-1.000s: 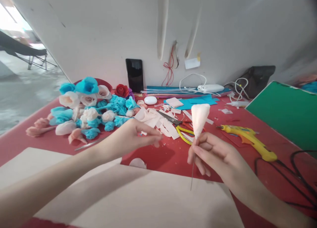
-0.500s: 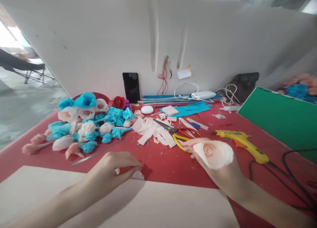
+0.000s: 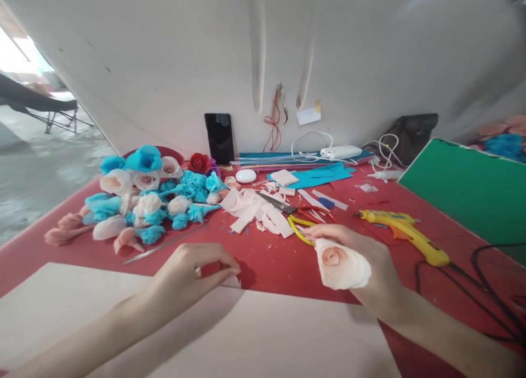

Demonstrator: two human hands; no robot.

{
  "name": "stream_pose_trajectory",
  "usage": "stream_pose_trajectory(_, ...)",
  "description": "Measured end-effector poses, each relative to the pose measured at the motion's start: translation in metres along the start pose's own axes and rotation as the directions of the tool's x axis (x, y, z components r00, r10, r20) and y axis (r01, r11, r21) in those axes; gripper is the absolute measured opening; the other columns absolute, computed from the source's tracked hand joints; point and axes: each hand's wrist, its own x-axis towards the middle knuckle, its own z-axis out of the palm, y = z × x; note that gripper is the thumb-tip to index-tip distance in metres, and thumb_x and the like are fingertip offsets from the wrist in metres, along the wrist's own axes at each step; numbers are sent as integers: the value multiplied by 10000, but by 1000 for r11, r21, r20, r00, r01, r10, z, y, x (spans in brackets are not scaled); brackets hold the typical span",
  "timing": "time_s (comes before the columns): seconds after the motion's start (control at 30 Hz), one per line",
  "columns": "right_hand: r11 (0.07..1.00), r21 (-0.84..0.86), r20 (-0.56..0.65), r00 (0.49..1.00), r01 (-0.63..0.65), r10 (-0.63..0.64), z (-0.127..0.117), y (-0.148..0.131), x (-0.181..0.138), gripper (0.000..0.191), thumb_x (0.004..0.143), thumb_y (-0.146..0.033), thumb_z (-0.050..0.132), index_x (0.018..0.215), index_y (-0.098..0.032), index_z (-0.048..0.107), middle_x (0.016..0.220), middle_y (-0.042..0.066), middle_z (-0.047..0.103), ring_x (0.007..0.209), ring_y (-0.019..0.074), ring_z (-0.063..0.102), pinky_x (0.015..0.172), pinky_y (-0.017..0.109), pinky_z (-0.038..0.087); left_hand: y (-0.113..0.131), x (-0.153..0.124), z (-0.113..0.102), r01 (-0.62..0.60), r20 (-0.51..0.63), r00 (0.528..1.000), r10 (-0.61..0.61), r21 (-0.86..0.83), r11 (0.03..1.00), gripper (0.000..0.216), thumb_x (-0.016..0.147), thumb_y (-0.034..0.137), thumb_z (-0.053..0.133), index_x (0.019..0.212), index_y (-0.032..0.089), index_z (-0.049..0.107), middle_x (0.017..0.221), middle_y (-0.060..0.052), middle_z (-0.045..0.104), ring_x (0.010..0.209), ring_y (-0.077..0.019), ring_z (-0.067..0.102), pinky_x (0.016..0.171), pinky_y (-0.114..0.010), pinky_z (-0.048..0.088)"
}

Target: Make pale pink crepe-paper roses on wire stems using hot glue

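My right hand [image 3: 370,263] is closed round a pale pink paper rose [image 3: 340,264], tilted so its spiral centre faces me. My left hand [image 3: 193,271] hovers low over the red table [image 3: 279,263], its fingertips pinched on a small white paper petal [image 3: 232,281] lying at the edge of a beige sheet [image 3: 230,334].
A heap of blue, white and pink paper flowers [image 3: 148,194] lies at the left. Paper scraps [image 3: 255,213], scissors [image 3: 287,205] and yellow-handled pliers [image 3: 299,230] sit mid-table. A yellow glue gun [image 3: 405,233] with black cable is at the right, beside a green board [image 3: 468,189].
My right hand has turned the rose from upright on its wire stem to lying towards me and lowered it. My left hand has dropped to the petal at the sheet's edge.
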Motion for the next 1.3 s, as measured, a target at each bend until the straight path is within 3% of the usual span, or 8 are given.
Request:
stream_pose_trajectory(0.23, 996, -88, -64, 998, 8, -14, 4, 4, -6, 119, 925, -281, 468, 964, -242, 574, 896, -32, 683, 781, 105, 663, 711, 171, 479, 0, 0, -4, 59, -10, 998, -59, 51, 997, 267, 925, 266, 338, 679, 197, 418, 564, 63, 465, 482, -82, 426, 468, -175, 350)
stream_pose_trajectory(0.47, 966, -222, -22, 990, 132, -140, -3, -4, 4, 74, 903, -194, 479, 868, -200, 544, 762, -16, 680, 594, 97, 644, 578, 161, 479, -16, 1, 2, 60, -8, 998, -60, 106, 993, 408, 882, 316, 449, 508, 179, 361, 474, 66, 326, 450, -81, 327, 454, -217, 280)
stream_pose_trajectory(0.67, 956, -249, -15, 986, 156, -165, 0, -6, 6, 74, 885, -155, 476, 850, -190, 531, 703, -23, 659, 539, 70, 611, 544, 122, 469, -23, 5, 5, 64, -86, 995, -56, 87, 994, 141, 821, 296, 557, 906, 198, 612, 985, -41, 662, 996, -204, 585, 898, -317, 451)
stream_pose_trajectory(0.8, 960, -253, -8, 992, 122, -128, -1, -9, 7, 104, 878, -155, 490, 788, -188, 529, 618, -40, 618, 483, 61, 572, 467, 113, 435, -20, 4, -1, 72, -22, 997, -71, 48, 996, 281, 928, 280, 361, 993, 198, 622, 763, -3, 700, 601, -122, 633, 679, -248, 521)
stream_pose_trajectory(0.9, 961, -254, -8, 993, 111, -117, -1, -10, 7, 119, 874, -154, 482, 772, -190, 532, 599, -44, 611, 465, 64, 560, 456, 119, 432, -12, 2, -5, 67, 32, 997, -68, 51, 996, 389, 919, 238, 364, 1301, 235, 437, 1157, -65, 635, 719, -118, 655, 633, -220, 516)
stream_pose_trajectory(1.0, 959, -255, -13, 992, 120, -128, -1, -11, 8, 105, 868, -151, 479, 801, -186, 551, 646, -31, 648, 481, 68, 583, 461, 120, 440, -5, 1, -8, 34, 171, 984, -50, 96, 995, 267, 810, 281, 576, 1070, 253, 630, 1074, -37, 653, 907, -187, 628, 760, -259, 496)
stream_pose_trajectory(1.1, 960, -255, -20, 992, 117, -127, -2, -11, 9, 127, 870, -151, 466, 800, -180, 568, 669, -24, 666, 506, 67, 605, 471, 111, 443, -4, 2, -9, 60, 257, 962, -89, 118, 991, 109, 756, 239, 609, 840, 224, 677, 807, -9, 667, 760, -177, 622, 650, -247, 478)
stream_pose_trajectory(1.3, 974, -217, -8, 998, 66, -69, -1, -10, 7, 114, 849, -139, 494, 824, -191, 592, 710, -39, 677, 565, 67, 632, 514, 104, 473, -8, 5, -8, 128, 291, 946, -145, 74, 989, 75, 686, 243, 672, 636, 191, 650, 775, 3, 668, 661, -131, 613, 586, -201, 456)
